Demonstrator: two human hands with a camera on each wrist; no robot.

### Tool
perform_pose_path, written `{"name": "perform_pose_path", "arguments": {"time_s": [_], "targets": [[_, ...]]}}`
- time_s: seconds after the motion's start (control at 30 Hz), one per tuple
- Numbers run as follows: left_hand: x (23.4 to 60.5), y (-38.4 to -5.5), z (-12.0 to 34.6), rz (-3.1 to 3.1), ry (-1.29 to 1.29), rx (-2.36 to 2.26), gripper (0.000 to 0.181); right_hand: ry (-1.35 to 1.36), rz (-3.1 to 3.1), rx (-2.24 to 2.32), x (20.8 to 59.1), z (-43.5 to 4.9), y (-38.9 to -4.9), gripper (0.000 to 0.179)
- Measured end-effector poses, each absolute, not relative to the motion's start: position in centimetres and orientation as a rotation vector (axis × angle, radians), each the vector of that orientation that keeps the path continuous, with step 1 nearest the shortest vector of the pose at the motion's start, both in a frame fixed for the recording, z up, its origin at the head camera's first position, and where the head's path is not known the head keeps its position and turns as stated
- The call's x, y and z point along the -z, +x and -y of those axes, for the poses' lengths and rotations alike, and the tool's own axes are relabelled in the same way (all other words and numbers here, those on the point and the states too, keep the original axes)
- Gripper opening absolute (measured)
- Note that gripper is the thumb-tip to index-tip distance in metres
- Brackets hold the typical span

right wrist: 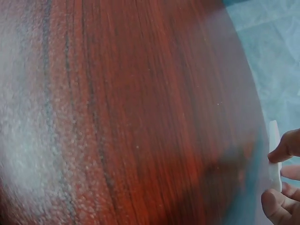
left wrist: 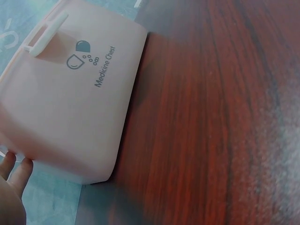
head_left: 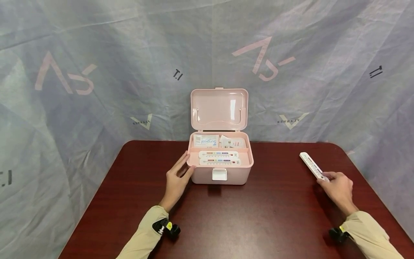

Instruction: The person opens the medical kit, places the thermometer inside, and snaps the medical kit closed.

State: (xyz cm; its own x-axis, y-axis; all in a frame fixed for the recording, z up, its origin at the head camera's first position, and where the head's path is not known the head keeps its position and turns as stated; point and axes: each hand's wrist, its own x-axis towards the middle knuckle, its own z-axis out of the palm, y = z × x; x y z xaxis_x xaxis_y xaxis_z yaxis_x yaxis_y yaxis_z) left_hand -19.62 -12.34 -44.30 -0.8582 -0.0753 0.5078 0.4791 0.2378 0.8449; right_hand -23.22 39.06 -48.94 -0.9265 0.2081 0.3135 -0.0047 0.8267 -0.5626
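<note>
A pink medicine chest (head_left: 207, 176) stands on the table with its lid (head_left: 219, 109) raised. Two white thermometers (head_left: 220, 162) with coloured strips lie side by side in its front compartment. Straight fingers of my left hand (head_left: 176, 181) touch the chest's left side and front left corner; the left wrist view shows two fingertips (left wrist: 21, 174) against its wall. Off to the right, my right hand (head_left: 339, 187) pinches the near end of another white thermometer (head_left: 311, 165), lifted off the table and slanting away to the left. In the right wrist view that thermometer (right wrist: 274, 140) shows edge-on between thumb and fingers.
Behind the chest's divider sit a packet marked Surgical (head_left: 206, 140) and some white packets (head_left: 233, 142). A white latch (head_left: 219, 174) hangs at the chest's front. The dark red table (head_left: 258, 223) ends at a grey cloth backdrop (head_left: 145, 72).
</note>
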Motion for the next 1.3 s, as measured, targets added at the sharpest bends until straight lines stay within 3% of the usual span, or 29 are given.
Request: {"name": "perform_pose_path", "arguments": {"time_s": [1.3], "targets": [[44.4, -19.62, 12.14, 2.029, -0.405, 1.657, 0.046, 0.012, 2.581, -0.823, 47.89, -38.28, -22.6, 0.029]]}}
